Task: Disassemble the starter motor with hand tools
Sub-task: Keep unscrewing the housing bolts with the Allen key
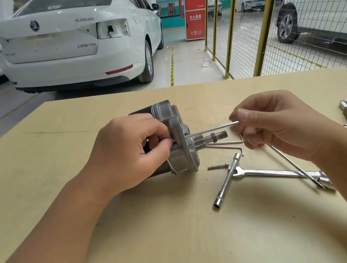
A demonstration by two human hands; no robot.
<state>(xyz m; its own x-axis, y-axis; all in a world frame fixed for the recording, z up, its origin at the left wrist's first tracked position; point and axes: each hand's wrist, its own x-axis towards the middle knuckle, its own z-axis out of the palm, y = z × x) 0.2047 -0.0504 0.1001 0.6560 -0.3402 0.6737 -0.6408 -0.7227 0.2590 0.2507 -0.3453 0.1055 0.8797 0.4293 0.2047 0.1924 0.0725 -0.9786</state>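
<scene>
The motor [176,137] is gripped by the left hand [130,153]; a hex key [211,129], pinched by the right hand [278,126], is set against its housing.

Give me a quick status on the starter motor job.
Left hand grips starter motor on table. Right hand pinches hex key, tip at housing face. Nothing blocking.

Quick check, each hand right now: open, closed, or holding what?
Left hand: grips the starter motor, steadying it on the table.
Right hand: pinches a hex key, tip at the motor housing.
</scene>
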